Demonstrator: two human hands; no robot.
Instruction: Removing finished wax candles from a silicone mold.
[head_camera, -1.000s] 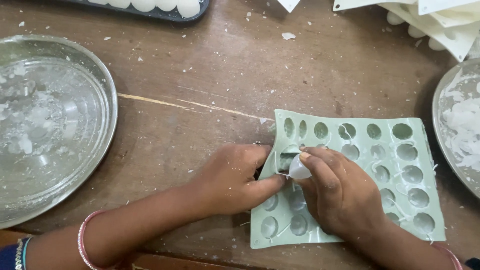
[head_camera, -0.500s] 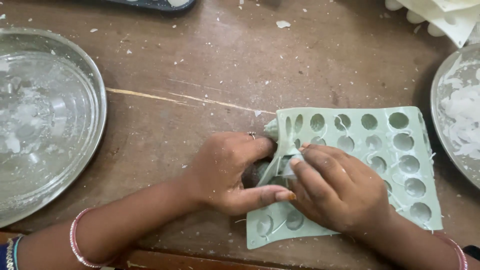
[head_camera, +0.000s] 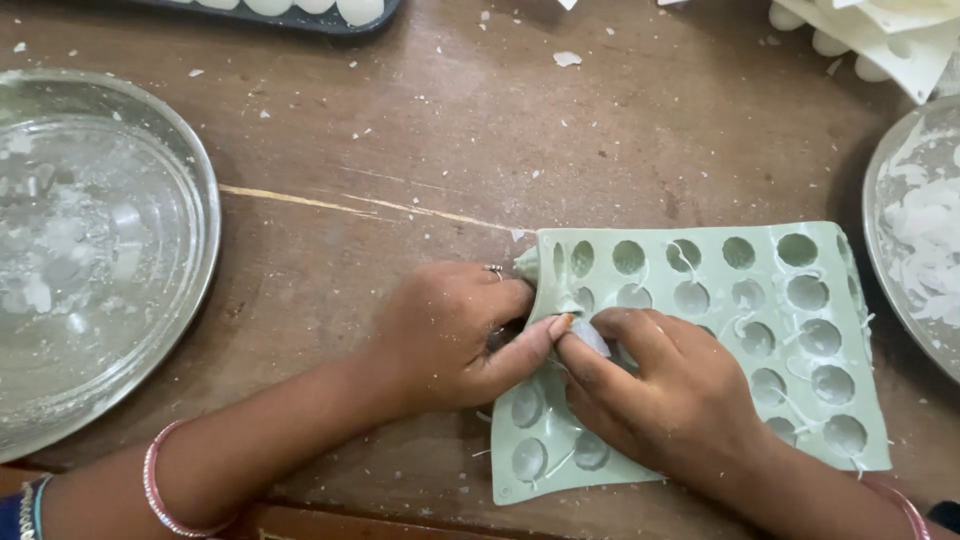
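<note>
my left hand (head_camera: 455, 335) curls shut on the left edge of one green mould (head_camera: 740, 330); my right hand (head_camera: 665, 395) pinches one white piece (head_camera: 590, 338). two glass bowls: nine o'clock (head_camera: 195, 190), three o'clock (head_camera: 878, 215).

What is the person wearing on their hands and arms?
The left hand has a small ring and a thin pink bangle on its wrist. The right hand is bare, with a pink bangle just showing. White flecks dust both.

One head-worn view looks steeply down, close over the wooden table (head_camera: 400, 150).
</note>
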